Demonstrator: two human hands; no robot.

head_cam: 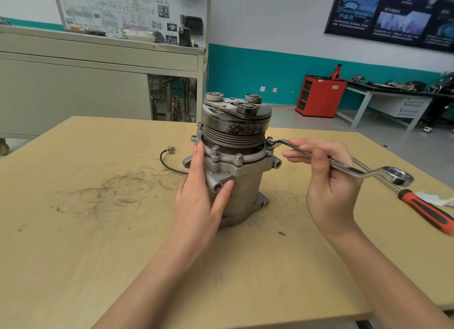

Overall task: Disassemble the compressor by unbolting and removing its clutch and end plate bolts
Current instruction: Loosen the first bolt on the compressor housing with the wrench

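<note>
A grey compressor (pixel 245 188) stands upright in the middle of the wooden table (pixel 73 230), its black clutch pulley (pixel 235 129) on top. Several end plate bolts (pixel 238 157) ring its flange. My left hand (pixel 204 193) lies against the compressor's left front side, fingers straight up the housing and thumb across the body. My right hand (pixel 326 181) holds the shaft of a chrome ring spanner (pixel 353 170). The spanner's small ring sits on the bolt at the flange's right edge (pixel 270 141); its larger ring points right.
A screwdriver with an orange and black handle (pixel 427 212) lies at the table's right edge beside a white scrap. A black cable with a plug (pixel 169 150) trails left from the compressor. A grey cabinet, a red tool cabinet (pixel 319 96) and a workbench stand behind.
</note>
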